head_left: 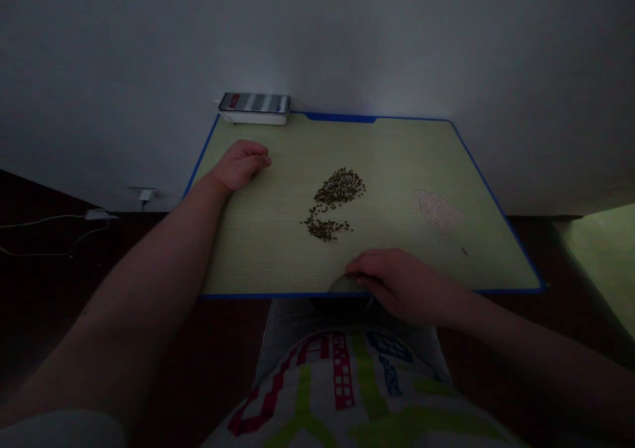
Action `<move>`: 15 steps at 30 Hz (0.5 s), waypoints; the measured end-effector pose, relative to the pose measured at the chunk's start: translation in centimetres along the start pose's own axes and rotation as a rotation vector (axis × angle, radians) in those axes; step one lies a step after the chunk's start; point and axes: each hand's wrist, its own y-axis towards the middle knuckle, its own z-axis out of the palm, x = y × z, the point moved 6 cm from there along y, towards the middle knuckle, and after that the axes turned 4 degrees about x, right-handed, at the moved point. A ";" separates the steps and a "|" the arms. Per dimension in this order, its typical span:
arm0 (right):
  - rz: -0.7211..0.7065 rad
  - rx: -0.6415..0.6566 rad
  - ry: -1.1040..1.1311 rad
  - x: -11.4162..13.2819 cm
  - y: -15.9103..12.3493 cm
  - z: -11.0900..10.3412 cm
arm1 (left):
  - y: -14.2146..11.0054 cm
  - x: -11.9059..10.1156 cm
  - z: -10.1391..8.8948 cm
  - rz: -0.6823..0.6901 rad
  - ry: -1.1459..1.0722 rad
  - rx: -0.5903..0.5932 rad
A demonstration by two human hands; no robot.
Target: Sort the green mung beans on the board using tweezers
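My left hand (243,164) rests on the left part of the light-topped table (288,269), its fingers curled into a loose fist with nothing showing in them. At the front edge, my right hand (394,279) pinches the rim of a round bowl-like dish (346,284). The dish overlaps the table's edge, and the dim light hides what is in it. Between my hands lie two joined patches of small dark seeds or grains: a larger pile (341,187) and a thinner scatter (325,228) nearer me. A pale patch of fine grains (437,211) is spread at the right.
A phone (254,102) lies on a white box (253,116) at the back left corner. One small dark stick-like bit (464,251) is near the pale grains. Behind the table stands a wall (337,44) with a plugged-in charger (145,194) at left.
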 end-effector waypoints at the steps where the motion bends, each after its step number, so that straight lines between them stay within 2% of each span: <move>1: 0.008 -0.028 0.010 -0.1 -0.3 0.1 | 0.0 0.0 0.0 -0.005 0.000 -0.001; 5: 0.004 -0.097 0.050 -0.6 -1.3 0.6 | 0.1 -0.1 0.0 -0.015 -0.007 -0.019; 12: -0.088 -0.095 0.055 -0.5 -2.2 1.1 | -0.1 -0.4 0.1 -0.001 -0.059 -0.037; 15: -0.130 -0.190 0.067 0.0 -2.9 1.3 | 0.0 -0.1 0.0 -0.005 -0.096 -0.050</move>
